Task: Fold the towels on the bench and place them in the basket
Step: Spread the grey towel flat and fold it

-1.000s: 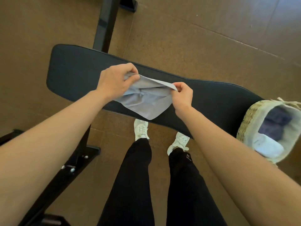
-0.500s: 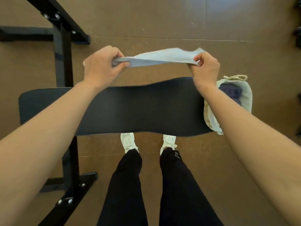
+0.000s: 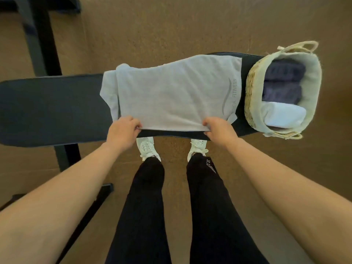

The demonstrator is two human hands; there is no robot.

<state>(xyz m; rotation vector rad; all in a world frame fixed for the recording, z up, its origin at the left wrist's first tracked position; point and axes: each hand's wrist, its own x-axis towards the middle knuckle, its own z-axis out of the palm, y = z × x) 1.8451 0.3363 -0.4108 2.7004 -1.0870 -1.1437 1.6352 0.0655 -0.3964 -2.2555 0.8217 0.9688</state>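
- A pale grey towel (image 3: 171, 94) is spread flat across the black padded bench (image 3: 47, 109), covering the pad's right-hand part from near edge to far edge.
- The towel's left end is doubled, so a second layer shows as a narrow strip beside the main sheet; a curved logo and the word "FITNESS" are printed near its right end.
- The towel's near edge is pinched at the left by the left hand (image 3: 122, 133), fingers curled closed on the cloth.
- The same edge is gripped further right by the right hand (image 3: 219, 130), also closed on the fabric, at the bench's near rim.
- A woven basket (image 3: 251, 92) with a cream lining is seen on the bench's right end, just beside the towel's right edge.
- Inside the basket, two dark folded towels (image 3: 282, 82) are packed at the far side and one white folded towel (image 3: 282, 114) at the near side.
- White shoes (image 3: 147, 147) and black trousers are seen below the bench, on a brown floor (image 3: 171, 25).
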